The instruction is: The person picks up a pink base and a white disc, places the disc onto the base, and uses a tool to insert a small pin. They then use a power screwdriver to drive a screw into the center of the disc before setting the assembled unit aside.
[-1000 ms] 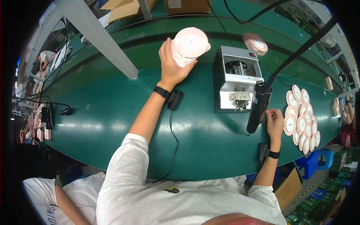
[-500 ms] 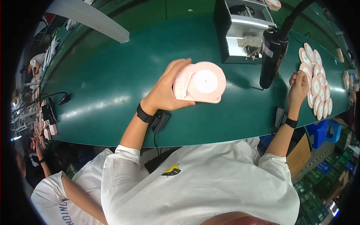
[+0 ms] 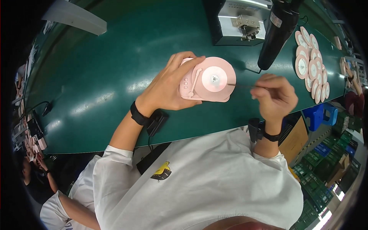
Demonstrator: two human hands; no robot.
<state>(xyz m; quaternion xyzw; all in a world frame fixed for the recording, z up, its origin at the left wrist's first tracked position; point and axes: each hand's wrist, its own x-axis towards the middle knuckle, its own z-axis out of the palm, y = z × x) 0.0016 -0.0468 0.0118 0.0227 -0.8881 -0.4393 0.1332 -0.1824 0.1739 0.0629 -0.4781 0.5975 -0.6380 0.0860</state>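
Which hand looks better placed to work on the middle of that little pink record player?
Probably the right hand: it pinches a thin tool aimed at the disc's centre. The left hand is busy gripping the pink record player.

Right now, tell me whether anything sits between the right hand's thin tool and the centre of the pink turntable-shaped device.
Nothing visible does. The left hand holds the pink device up over the green table, gripping its left side. The thin tool in the right hand already reaches over the disc's right edge, its tip short of the centre.
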